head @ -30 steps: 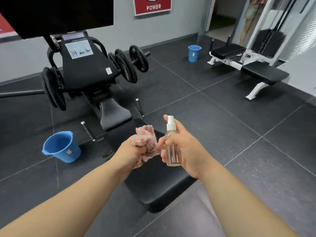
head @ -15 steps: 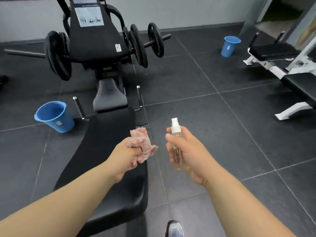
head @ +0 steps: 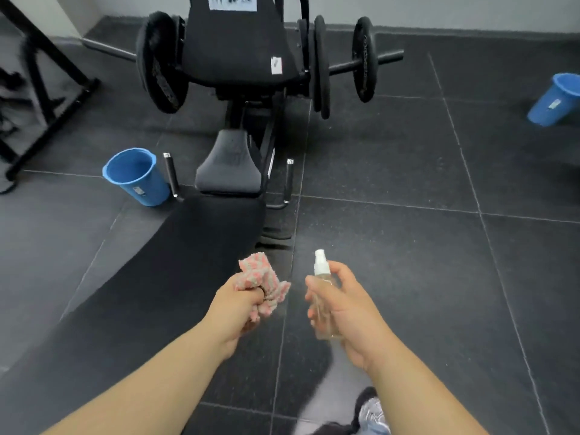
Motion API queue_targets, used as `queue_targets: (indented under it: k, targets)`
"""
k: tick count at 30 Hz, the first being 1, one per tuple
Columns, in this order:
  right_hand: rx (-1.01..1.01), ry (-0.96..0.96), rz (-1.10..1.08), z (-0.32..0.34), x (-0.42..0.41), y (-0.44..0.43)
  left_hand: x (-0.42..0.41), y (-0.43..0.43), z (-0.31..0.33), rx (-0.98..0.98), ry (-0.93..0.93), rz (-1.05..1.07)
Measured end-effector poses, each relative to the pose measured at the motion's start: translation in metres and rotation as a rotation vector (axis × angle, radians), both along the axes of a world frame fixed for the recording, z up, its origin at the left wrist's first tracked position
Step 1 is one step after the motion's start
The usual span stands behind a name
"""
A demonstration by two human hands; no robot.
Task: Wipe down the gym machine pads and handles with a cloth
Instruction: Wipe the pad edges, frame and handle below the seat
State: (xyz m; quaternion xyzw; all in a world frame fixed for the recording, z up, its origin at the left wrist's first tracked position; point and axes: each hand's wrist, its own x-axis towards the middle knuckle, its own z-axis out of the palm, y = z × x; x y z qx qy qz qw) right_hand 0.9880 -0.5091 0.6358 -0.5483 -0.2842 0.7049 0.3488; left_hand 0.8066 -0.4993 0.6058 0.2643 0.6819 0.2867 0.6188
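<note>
Since a moment ago my head has tipped further down, and my shoe [head: 372, 409] now shows at the bottom edge; both hands keep their grip. My left hand [head: 238, 306] has its fingers [head: 255, 297] clamped round a bunched, nubbly pink-and-white cloth [head: 262, 279], held over the long black padded bench [head: 175, 277]. My right hand [head: 348, 312] wraps a clear plastic spray bottle [head: 321, 271] with a white nozzle, above dark speckled floor tiles [head: 408, 246]. Ahead are a wedge-shaped seat pad [head: 229, 164], two short chrome-tipped handles [head: 171, 175] and round black weight plates [head: 161, 61]. One blue plastic bucket [head: 138, 175] stands just beside the left handle, another bucket [head: 555, 100] well apart to the right.
</note>
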Motion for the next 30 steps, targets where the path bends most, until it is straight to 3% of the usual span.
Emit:
queue_targets:
  k: [2,8,11,18,25,30]
  targets:
    - [-0.029,0.065,0.025,-0.012,0.016,0.032,0.007,0.016,-0.006,-0.01,0.024,0.069]
    - [-0.077,-0.017,0.247,-0.054,0.054,0.14,0.044,0.068,-0.042,-0.018,0.048,0.259]
    - [-0.13,0.038,0.257,-0.073,0.063,0.179,0.055,0.09,-0.068,-0.066,0.023,0.266]
    - [-0.178,-0.03,0.451,-0.135,0.055,0.278,0.063,0.164,-0.139,-0.113,-0.044,0.317]
    - [-0.149,-0.106,0.699,-0.274,0.031,0.376,0.058,0.24,-0.277,-0.159,-0.022,0.357]
    - [-0.18,-0.041,0.883,-0.411,0.018,0.447,0.049,0.286,-0.423,-0.056,0.1,0.328]
